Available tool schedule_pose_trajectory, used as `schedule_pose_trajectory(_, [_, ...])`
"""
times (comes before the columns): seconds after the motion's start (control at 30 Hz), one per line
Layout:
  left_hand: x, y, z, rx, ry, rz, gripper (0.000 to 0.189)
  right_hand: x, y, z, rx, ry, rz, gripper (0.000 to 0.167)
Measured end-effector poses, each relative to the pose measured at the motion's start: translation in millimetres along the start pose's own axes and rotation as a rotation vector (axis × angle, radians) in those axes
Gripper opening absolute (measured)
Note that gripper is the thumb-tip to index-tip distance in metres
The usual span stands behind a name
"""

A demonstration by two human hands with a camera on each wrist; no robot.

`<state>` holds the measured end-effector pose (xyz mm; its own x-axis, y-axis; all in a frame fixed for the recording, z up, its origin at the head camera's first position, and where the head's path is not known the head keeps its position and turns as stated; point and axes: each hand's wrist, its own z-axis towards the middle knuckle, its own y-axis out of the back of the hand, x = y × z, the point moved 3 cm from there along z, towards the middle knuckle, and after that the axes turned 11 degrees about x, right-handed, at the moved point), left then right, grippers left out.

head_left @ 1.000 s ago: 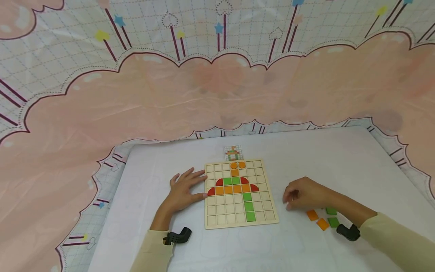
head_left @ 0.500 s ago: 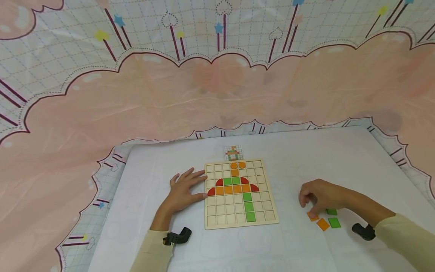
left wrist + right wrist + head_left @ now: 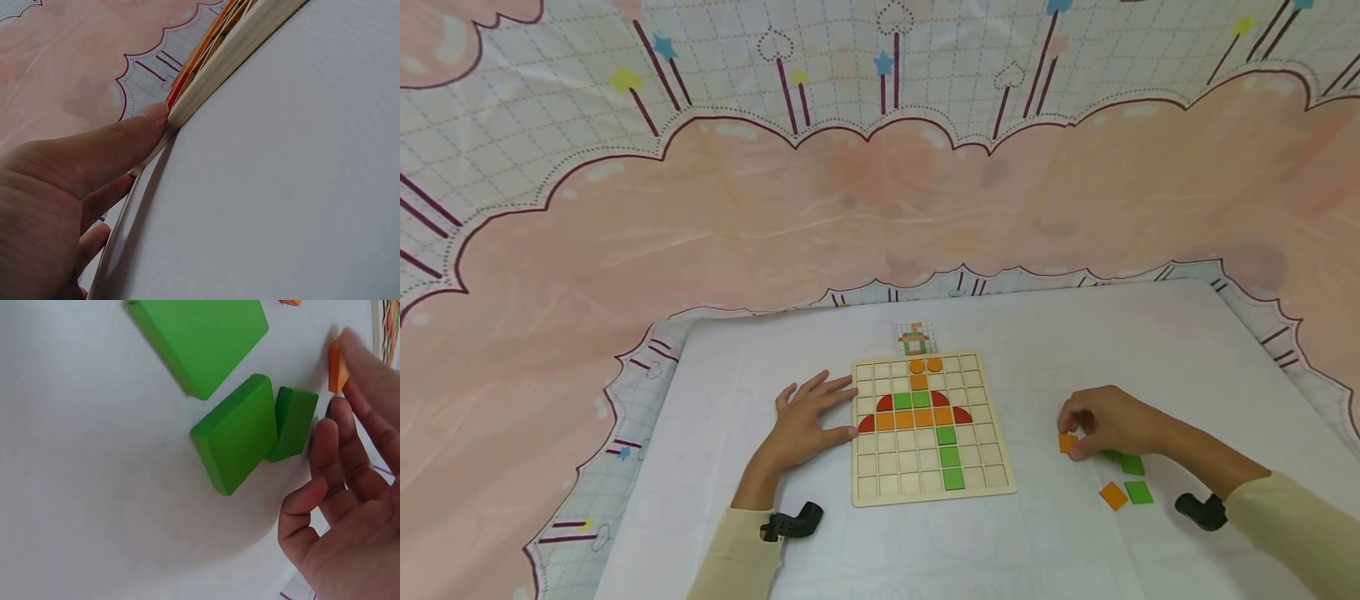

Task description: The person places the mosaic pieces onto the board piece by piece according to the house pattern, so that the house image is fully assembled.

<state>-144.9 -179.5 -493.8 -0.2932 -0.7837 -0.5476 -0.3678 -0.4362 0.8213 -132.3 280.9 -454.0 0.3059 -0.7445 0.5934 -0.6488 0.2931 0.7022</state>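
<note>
In the head view my right hand [image 3: 1108, 423] pinches an orange square tile [image 3: 1067, 443] between thumb and fingers, right of the wooden grid board [image 3: 888, 463]. The right wrist view shows this tile [image 3: 338, 367] edge-on at the fingertips. My left hand [image 3: 805, 423] lies with fingers spread, thumb and fingertips touching the board's left edge. On the board sit red rounded pieces [image 3: 962, 415], a row of orange squares [image 3: 905, 419], two orange discs, and green squares [image 3: 950, 456] in a column and a short row.
Near the right hand lie a loose orange tile [image 3: 1113, 497] and green tiles [image 3: 1138, 492], one partly hidden by the hand. A small printed pattern card [image 3: 915, 338] lies behind the board. All rest on a white table [image 3: 760, 350]; a patterned cloth [image 3: 880, 208] hangs behind.
My right hand has moved right to the loose tiles and taken hold of an orange one, shifting it slightly left and away. The left hand and board have stayed put.
</note>
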Motion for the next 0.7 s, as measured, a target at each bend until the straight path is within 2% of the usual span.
schedule_pose_trajectory(0.43, [1.3, -0.6, -1.1, -0.007, -0.004, 0.008, 0.065, 2.7, -1.2, 4.4, 0.029, 0.019, 0.07, 0.025])
schedule_pose_trajectory(0.7, [0.9, -0.7, -1.6, -0.003, 0.0, -0.001, 0.065, 12.0, -0.2, 15.6, 0.022, 0.051, 0.062, 0.013])
